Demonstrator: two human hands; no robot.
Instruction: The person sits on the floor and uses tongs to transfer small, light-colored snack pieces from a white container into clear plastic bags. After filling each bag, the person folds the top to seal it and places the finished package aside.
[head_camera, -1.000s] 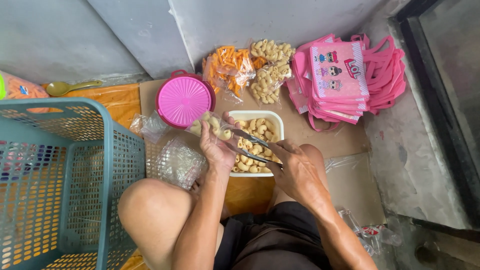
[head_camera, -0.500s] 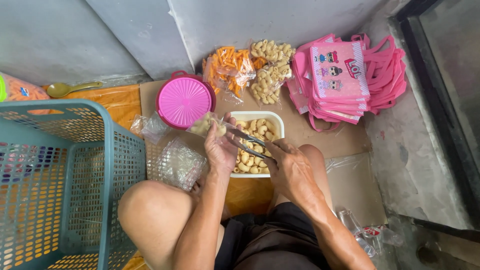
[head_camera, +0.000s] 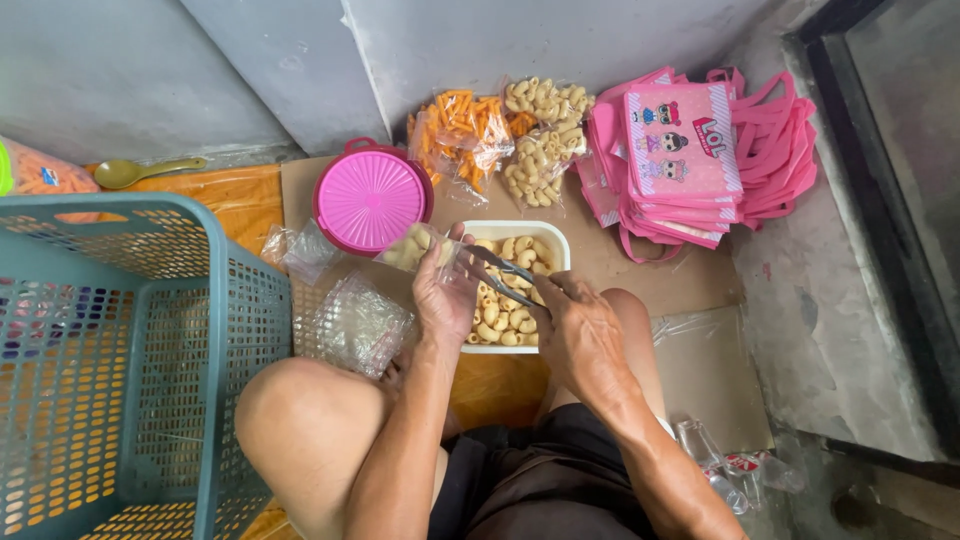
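My left hand (head_camera: 445, 290) holds a small clear plastic bag (head_camera: 412, 249) partly filled with pale curled snacks, at the left edge of a white rectangular tub (head_camera: 555, 241). That tub is full of the same pale snacks (head_camera: 500, 320). My right hand (head_camera: 580, 335) grips metal tongs (head_camera: 505, 270) whose tips point into the mouth of the bag. Both hands work over the tub, in front of my bent knees.
A teal plastic basket (head_camera: 130, 350) stands at the left. A round pink lidded container (head_camera: 370, 197), filled snack bags (head_camera: 500, 140), a pile of pink bags (head_camera: 690, 160), empty clear bags (head_camera: 350, 325) and a green spoon (head_camera: 140, 170) lie around on cardboard.
The tongs have come up from the tub toward the bag's mouth. My left hand and the bag have shifted slightly up and left.
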